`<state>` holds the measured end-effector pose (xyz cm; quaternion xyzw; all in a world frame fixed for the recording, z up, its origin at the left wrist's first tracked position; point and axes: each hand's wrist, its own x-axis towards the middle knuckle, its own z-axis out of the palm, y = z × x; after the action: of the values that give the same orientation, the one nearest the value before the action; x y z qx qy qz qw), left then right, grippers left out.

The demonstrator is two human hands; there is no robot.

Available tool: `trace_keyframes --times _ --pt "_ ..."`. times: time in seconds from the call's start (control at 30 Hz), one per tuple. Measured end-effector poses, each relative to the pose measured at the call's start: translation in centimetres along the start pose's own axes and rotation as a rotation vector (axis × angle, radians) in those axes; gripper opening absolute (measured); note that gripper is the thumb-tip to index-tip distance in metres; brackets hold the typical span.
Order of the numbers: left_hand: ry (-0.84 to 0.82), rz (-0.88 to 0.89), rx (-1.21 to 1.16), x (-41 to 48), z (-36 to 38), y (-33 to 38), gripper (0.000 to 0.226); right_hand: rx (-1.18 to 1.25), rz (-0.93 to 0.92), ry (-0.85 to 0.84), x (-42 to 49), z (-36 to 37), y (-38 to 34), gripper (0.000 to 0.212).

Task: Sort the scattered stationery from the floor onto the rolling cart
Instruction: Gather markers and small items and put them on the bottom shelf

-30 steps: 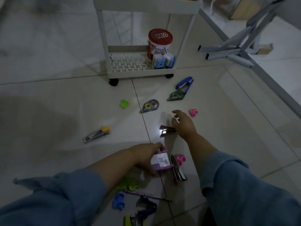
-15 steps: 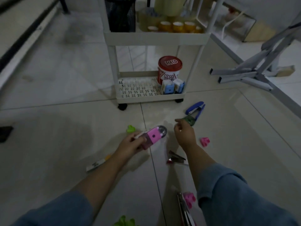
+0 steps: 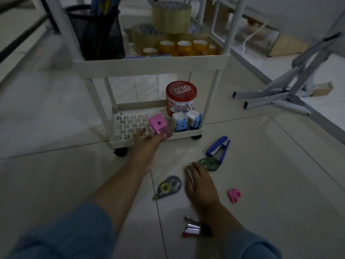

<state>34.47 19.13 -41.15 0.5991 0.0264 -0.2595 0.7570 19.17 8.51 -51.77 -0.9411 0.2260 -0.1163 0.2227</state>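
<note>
Holding the pink pencil sharpener (image 3: 159, 128) in my left hand (image 3: 147, 144), I have thumb and fingers wrapped round its lower end. It sits tilted over the near edge of the rolling cart's (image 3: 149, 66) bottom shelf (image 3: 127, 126). I can't tell whether it touches the perforated shelf floor.

Just right of it on that shelf stand two blue-and-white sharpeners (image 3: 180, 121), side by side. Behind them is a red-lidded tub marked KD (image 3: 181, 98).

My right hand (image 3: 200, 184) lies palm down on the tiled floor (image 3: 261, 184), fingers stretched out and loose, holding nothing. Its fingertips are just beside a green correction tape (image 3: 210, 163). Beyond that tape, touching or nearly touching it, lies a blue stapler (image 3: 218, 146).

Left of my right hand, close by, is a clear correction tape with a yellow wheel (image 3: 168, 186). To the right, apart from the hand, lies a small pink piece (image 3: 234, 195) too small to identify. Near my right forearm sits a small pink and metal stapler (image 3: 194, 228).

On the cart's upper shelf, a black mesh pen holder (image 3: 97, 32) stands at the left. Big brown packing tape rolls (image 3: 171, 17) are stacked to its right, with a row of small yellow tape rolls (image 3: 183, 46) in front of them. A grey folding metal frame (image 3: 291, 94) rests on the floor at the far right.
</note>
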Motion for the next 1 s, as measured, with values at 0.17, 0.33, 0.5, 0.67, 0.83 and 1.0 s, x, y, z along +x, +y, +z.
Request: trace_keyframes --times 0.17,0.33,0.5,0.67,0.83,1.0 --pt "0.001 0.166 0.287 5.0 1.2 0.8 0.067 -0.061 -0.016 -0.039 0.2 1.0 0.9 0.054" --pt "-0.044 0.171 0.521 7.0 2.0 0.4 0.065 -0.041 -0.017 -0.017 0.4 1.0 1.0 0.049" --pt "-0.098 0.145 0.699 8.3 2.2 0.4 0.066 -0.057 -0.030 0.012 0.4 0.9 0.9 0.048" --pt "-0.147 0.135 0.807 8.1 2.2 0.6 0.059 -0.049 -0.025 0.004 0.4 0.8 0.8 0.048" --pt "-0.207 0.196 0.814 6.9 2.3 0.1 0.050 -0.076 -0.026 0.010 0.3 0.9 0.8 0.048" --pt "-0.236 0.257 1.025 6.0 1.7 -0.6 0.065 -0.079 -0.032 0.021 0.3 1.1 0.8 0.048"
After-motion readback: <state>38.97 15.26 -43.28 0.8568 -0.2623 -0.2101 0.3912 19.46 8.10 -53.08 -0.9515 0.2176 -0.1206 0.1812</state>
